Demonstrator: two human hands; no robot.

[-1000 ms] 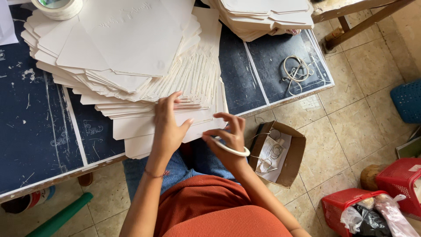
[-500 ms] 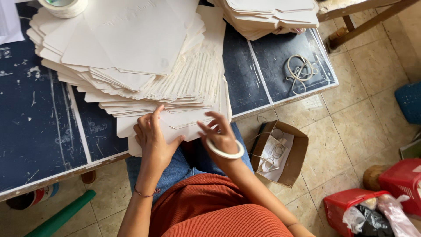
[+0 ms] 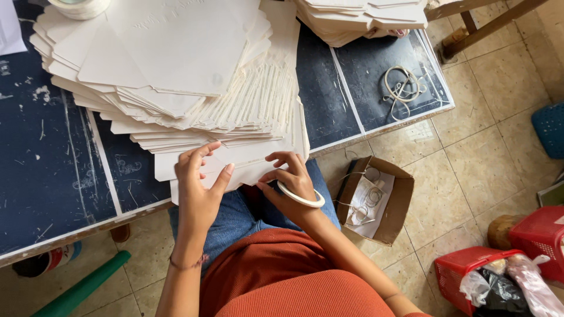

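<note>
Two hands are seen, the left hand (image 3: 197,191) and the right hand (image 3: 289,185). Two stacks of white sheets are counted: a big stack (image 3: 170,76) and a second stack (image 3: 367,17). One tape roll (image 3: 79,7), one ring (image 3: 301,196), one box (image 3: 376,199), one bundle of loops (image 3: 402,85) and two red baskets (image 3: 476,276) (image 3: 543,235) are seen; the single sheets cannot be counted
</note>
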